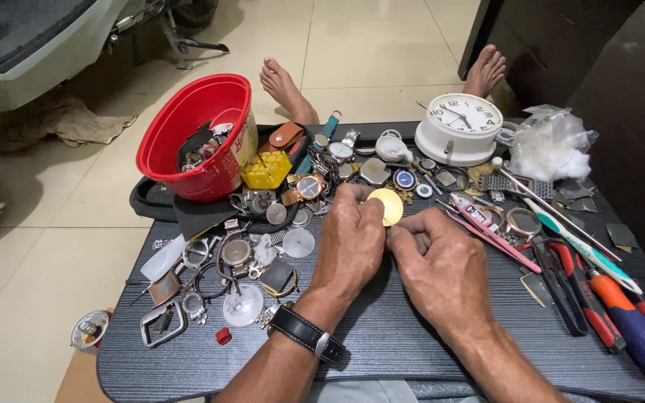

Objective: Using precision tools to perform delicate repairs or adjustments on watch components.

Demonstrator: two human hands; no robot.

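My left hand [349,242] pinches a small round gold watch case [387,204] between its fingertips above a dark low table [382,336]. A black wristwatch sits on that wrist. My right hand [442,265] is curled close beside it, with its fingertips touching the gold case's lower right edge. Whether a thin tool is in the right fingers I cannot tell. Loose watch parts, dials and straps lie just beyond both hands.
A red plastic tub [199,138] of watch parts tilts at the back left beside a yellow block [266,170]. A white round clock [458,127] and plastic bag [554,145] stand back right. Pliers, screwdrivers and a toothbrush [599,291] lie right. Watch cases and lenses [218,283] lie left.
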